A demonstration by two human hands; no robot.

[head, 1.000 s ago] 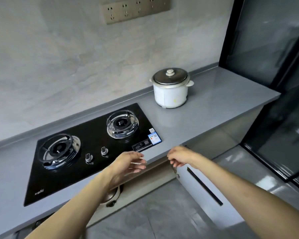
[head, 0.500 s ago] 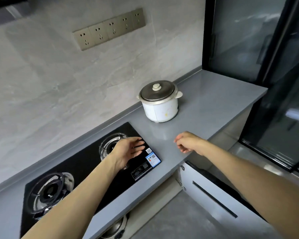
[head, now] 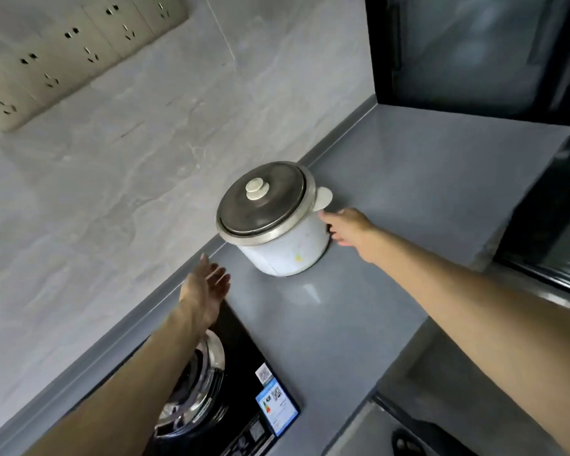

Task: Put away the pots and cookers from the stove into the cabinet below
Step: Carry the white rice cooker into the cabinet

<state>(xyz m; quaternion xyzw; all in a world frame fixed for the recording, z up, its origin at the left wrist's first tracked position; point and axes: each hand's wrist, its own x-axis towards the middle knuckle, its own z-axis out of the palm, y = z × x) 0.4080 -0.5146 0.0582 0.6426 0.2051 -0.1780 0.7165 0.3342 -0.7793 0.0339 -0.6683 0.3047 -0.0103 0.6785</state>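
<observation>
Cooker [head: 278, 225] sits between open hands: right hand [head: 348, 227] touches its side, left hand [head: 204, 284] nearby.

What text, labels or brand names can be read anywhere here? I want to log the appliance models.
Blue-and-white energy label on the black glass gas hob: printed, too blurred to read.
Small QR sticker beside it: unreadable.
White round rice cooker with grey metal lid: no text; only a yellow mark.
</observation>
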